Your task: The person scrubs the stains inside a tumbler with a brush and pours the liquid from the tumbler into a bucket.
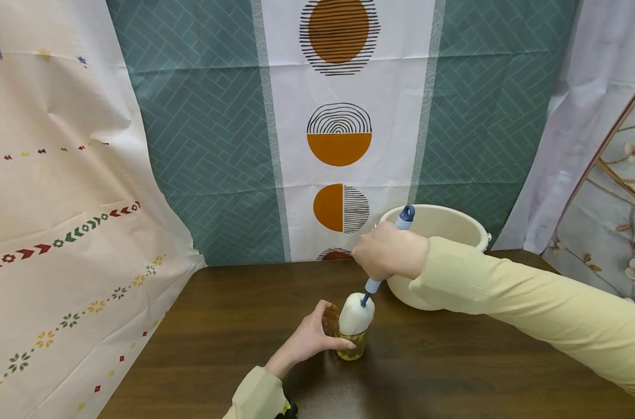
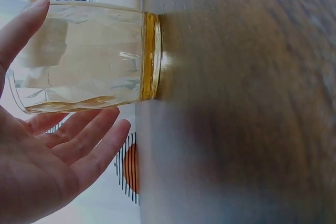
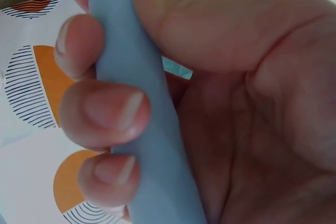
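A yellow-tinted drinking glass (image 1: 360, 344) stands upright on the wooden table. My left hand (image 1: 311, 336) holds it at the side, thumb in front and fingers behind. In the left wrist view the thumb lies along one side of the glass (image 2: 94, 56), and the fingers bend loosely against the other. My right hand (image 1: 388, 251) grips the light-blue handle (image 3: 139, 103) of a bottle brush, fingers and thumb wrapped round it. The brush's white sponge head (image 1: 356, 314) points down at the glass mouth; how deep it reaches cannot be told.
A cream bucket (image 1: 411, 291) stands behind my right forearm, partly hidden by it. A patterned cloth (image 1: 234, 145) hangs along the table's back edge. Light printed cloths hang at the left (image 1: 77, 233) and right (image 1: 610, 192). Brown tabletop (image 1: 218, 326) extends around the glass.
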`<state>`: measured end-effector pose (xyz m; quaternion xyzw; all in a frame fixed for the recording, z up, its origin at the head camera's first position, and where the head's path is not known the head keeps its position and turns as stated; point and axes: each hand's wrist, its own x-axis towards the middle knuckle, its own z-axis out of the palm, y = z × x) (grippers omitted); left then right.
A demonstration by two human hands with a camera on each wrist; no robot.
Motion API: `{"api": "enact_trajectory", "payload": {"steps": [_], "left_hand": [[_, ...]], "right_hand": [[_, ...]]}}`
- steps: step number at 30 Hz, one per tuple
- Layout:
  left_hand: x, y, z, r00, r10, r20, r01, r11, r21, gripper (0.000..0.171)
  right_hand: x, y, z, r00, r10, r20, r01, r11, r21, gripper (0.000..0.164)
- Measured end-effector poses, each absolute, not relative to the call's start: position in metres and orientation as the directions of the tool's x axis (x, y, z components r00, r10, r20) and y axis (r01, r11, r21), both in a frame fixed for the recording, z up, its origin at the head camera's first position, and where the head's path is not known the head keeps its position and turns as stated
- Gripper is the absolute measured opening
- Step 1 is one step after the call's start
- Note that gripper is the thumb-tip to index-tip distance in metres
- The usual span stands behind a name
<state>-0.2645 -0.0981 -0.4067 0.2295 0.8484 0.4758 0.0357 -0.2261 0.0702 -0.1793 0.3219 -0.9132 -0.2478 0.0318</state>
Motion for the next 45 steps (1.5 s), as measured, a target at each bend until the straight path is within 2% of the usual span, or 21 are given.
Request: {"api": "enact_trajectory", "payload": {"steps": [6, 13, 21, 32, 45], "left_hand": [[-0.265, -0.099, -0.408, -0.890, 0.428, 0.157, 0.360, 0.449, 0.818, 0.069], [-0.265, -0.099, -0.408, -0.886, 0.435, 0.163, 0.364, 0.430, 0.827, 0.067], [-0.264, -0.099, -0.409, -0.885, 0.432, 0.173, 0.370, 0.429, 0.824, 0.063], [-0.264, -0.099, -0.410, -0.886, 0.427, 0.179, 0.376, 0.439, 0.816, 0.062], [-0.262, -0.098, -0.406, -0.885, 0.432, 0.174, 0.367, 0.414, 0.833, 0.061]], "right_hand": [[-0.230, 0.074, -0.181, -0.768, -0.631, -0.108, -0.607, 0.664, 0.437, 0.016], [-0.235, 0.074, -0.185, -0.775, -0.619, -0.125, -0.602, 0.665, 0.441, 0.016], [-0.237, 0.073, -0.188, -0.767, -0.637, -0.083, -0.601, 0.667, 0.441, 0.017], [-0.237, 0.071, -0.193, -0.775, -0.632, -0.027, -0.561, 0.668, 0.489, 0.016], [-0.239, 0.069, -0.205, -0.792, -0.610, -0.025, -0.521, 0.654, 0.548, 0.012]]}}
